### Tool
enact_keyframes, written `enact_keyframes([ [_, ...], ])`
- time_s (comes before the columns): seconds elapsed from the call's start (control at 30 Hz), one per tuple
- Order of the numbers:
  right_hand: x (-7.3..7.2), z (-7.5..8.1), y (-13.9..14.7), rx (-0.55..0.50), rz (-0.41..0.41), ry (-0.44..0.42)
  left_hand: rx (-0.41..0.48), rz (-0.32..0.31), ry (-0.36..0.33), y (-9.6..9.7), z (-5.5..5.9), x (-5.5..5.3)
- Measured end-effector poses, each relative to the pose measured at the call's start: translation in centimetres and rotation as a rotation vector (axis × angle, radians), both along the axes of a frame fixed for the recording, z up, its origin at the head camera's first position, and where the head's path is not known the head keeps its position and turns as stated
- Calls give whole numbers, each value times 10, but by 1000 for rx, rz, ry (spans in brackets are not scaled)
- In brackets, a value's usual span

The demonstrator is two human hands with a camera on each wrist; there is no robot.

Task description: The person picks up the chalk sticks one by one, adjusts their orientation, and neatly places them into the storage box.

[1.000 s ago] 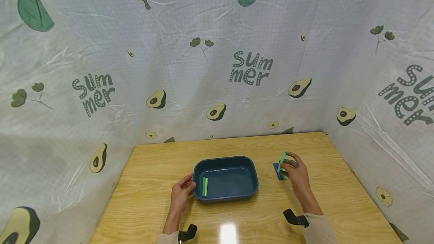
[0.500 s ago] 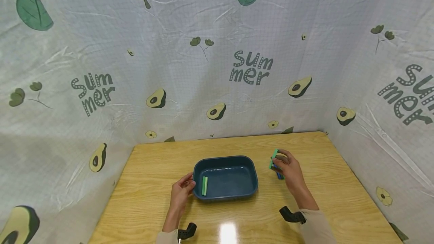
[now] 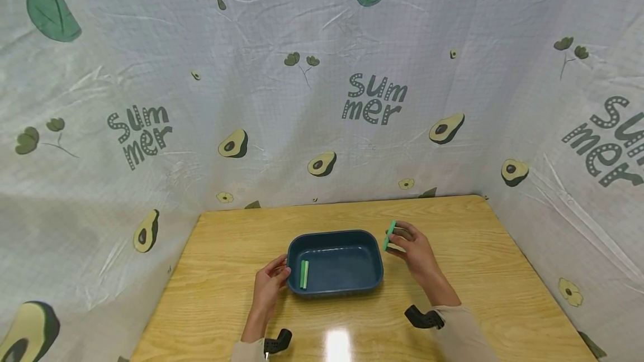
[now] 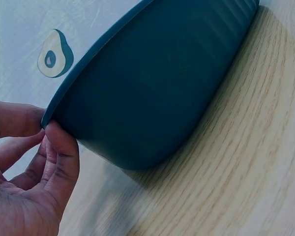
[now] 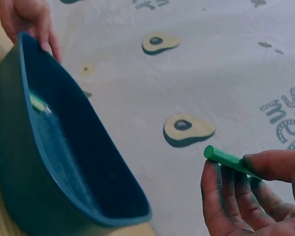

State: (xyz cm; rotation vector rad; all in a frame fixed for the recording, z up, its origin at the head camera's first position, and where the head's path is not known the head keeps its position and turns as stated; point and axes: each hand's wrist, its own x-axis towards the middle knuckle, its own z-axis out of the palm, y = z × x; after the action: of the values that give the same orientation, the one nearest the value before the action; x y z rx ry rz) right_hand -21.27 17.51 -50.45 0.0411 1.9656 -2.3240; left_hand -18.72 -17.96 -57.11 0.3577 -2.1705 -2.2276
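Observation:
My left hand (image 3: pixel 268 288) pinches the left rim of a dark teal plastic tub (image 3: pixel 336 294), thumb outside the wall in the left wrist view. Two chalk sticks, one green (image 3: pixel 302 274) and one pale green (image 3: pixel 306 275), lie side by side at the tub's left end. Just beyond the tub's right rim, my right hand (image 3: pixel 416 253) holds a bright green chalk stick (image 5: pixel 227 160) between thumb and fingers. Dark green smudges colour the right fingertips (image 5: pixel 214 179). The blue sticks seen earlier on the table are hidden behind the right hand and wrist.
The tub stands on a wood-grain table (image 3: pixel 226 261). A white printed sheet (image 3: pixel 271 105) hangs behind and at both sides of it. A black wrist camera (image 3: pixel 424 317) sits on the right forearm, another camera (image 3: pixel 278 341) on the left.
My right hand has moved left with the bright green chalk stick, from above the small pile of sticks to beside the tub's right rim. The left hand stays at the rim.

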Motion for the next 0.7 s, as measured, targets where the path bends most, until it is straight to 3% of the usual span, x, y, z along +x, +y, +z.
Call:
enact_keyframes([
  [0.13, -2, 1, -12, -22, 15, -1, 2, 2, 6, 0, -1, -2],
  [0.47, -9, 0, -50, 35, 54, -29, -13, 8, 14, -1, -4, -3],
  [0.7, -13, -5, -70, 16, 121, -48, -14, 11, 16, -1, -4, -3],
])
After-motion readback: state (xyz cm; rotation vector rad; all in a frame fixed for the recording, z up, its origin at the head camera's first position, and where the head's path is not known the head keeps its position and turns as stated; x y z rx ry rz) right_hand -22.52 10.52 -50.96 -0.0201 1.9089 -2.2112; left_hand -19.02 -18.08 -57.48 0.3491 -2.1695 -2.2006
